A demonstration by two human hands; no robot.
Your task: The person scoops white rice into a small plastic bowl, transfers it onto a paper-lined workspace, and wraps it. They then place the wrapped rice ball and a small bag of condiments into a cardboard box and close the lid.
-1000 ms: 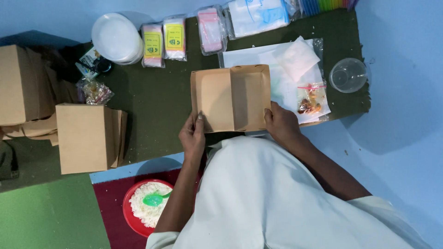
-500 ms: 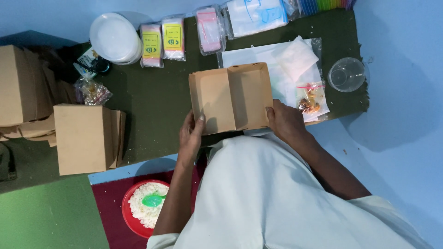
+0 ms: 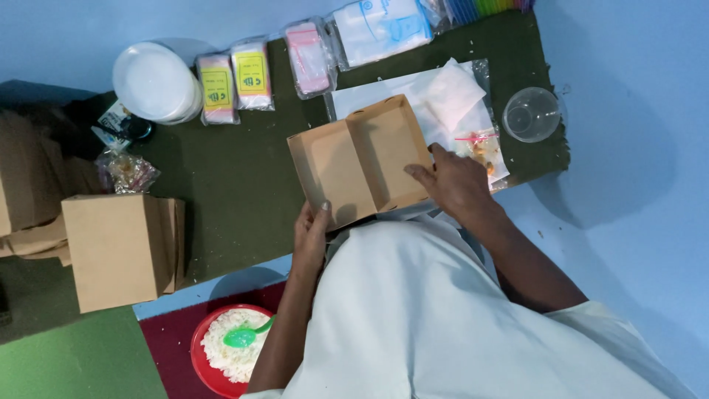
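Note:
An open brown cardboard food box with two compartments lies tilted on the dark green mat. My left hand grips its near left edge, thumb on the rim. My right hand rests on the box's right side, fingers spread over the rim. Both compartments look empty. My white-clad body hides the near edge of the box.
A stack of closed brown boxes stands at the left. A red bowl of rice with a green spoon sits near my left elbow. White lids, sachet packs, plastic bags and a clear cup line the back.
The box has turned and lifted at its left side. My right hand has slid from the near right corner onto the right rim; the left hand stays at the near edge.

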